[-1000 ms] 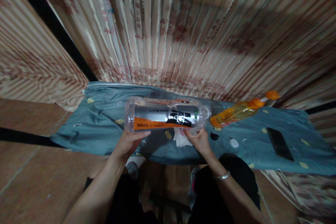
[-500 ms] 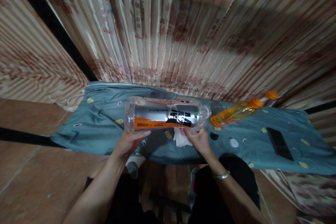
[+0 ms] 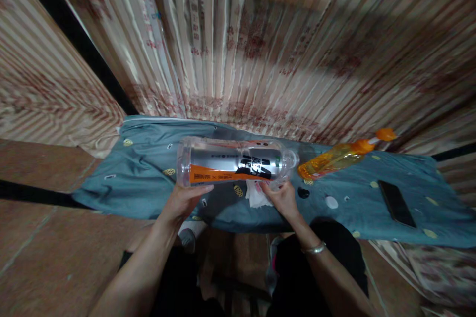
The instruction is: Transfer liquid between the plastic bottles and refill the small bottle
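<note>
A large clear plastic bottle with a silver, black and orange label lies sideways between my hands, its neck toward the right. My left hand grips it near the base, thumb along the lower side and the other fingers hidden beneath. Close to the neck, my right hand holds the other end, its fingers partly hidden. The bottle's mouth shows no cap. Just under it, beside my right fingers, is a crumpled white tissue. To the right stands a pump bottle of amber liquid with an orange top.
A blue-green cloth with pineapple prints covers the narrow table. On it lie a small black cap, a white round disc and a black phone at the right. A striped, pleated curtain hangs behind the table.
</note>
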The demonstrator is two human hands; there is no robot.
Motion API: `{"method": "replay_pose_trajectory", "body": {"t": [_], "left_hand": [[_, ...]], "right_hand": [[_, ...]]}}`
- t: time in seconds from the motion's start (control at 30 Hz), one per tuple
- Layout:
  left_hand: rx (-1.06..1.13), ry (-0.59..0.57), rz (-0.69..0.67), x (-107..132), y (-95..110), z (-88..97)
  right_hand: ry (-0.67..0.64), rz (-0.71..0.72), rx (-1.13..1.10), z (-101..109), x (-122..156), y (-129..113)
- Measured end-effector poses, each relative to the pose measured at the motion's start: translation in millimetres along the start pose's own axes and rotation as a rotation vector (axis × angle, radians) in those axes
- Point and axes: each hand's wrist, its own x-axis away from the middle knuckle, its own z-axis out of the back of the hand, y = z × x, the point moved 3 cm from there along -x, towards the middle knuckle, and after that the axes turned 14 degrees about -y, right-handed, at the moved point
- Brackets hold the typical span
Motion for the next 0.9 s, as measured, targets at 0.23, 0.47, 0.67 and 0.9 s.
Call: {"method": "replay_pose_trajectory", "body": {"t": [0.23,0.47,0.67,0.9], "left_hand": [[0.002,-0.007,0.005,-1.0,-1.4,0.6],[0.0,-0.01,0.004,-1.7,-2.5,2.7],[0.003,-0.008,0.034,-3.1,-4.7,4.1],[0.004,0.006,0.042,-3.8,-5.8,4.1]], "right_hand": [[-0.022,-0.054,-0.069,0.8,-0.1,-1.0],[-0.024,-0.067,-0.083,0.7,-0.1,-0.7],[-0.053,-0.106,-0.093,1.2,-0.1,-2.2],[-0.026,-0.087,-0.092,1.6,0.6,-3.0]]}}
